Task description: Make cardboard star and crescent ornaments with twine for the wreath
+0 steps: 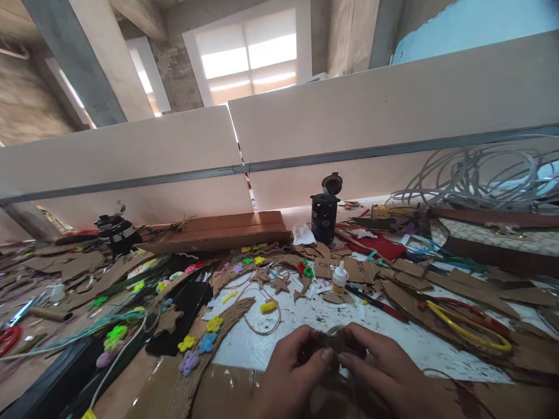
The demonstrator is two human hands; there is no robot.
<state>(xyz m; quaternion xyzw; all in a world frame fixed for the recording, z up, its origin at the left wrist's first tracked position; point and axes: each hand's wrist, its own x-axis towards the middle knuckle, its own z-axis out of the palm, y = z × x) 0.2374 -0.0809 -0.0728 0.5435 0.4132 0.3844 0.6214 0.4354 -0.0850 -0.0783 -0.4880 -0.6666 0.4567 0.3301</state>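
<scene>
My left hand (294,364) and my right hand (379,361) come together low in the view, right of centre. Both pinch a small dark brown piece (334,343) between thumbs and fingers; its shape is mostly hidden. Just beyond them stands a small white-capped glue bottle (339,278). Left of my hands lies a twine-wrapped strip (218,337), with yellow, blue and purple flowers (188,362) beside it. A twine-wrapped arc (244,273) with red and green flowers (304,267) at its right end curves beyond, near brown star shapes (279,284).
Yellow-handled scissors (469,329) rest on cardboard at the right. A dark open-lidded bottle (324,218) stands near the partition (349,128). Farther right are a patterned bag (502,235) and coiled tubing (480,174). Red-handled scissors (9,340) lie far left, among scraps.
</scene>
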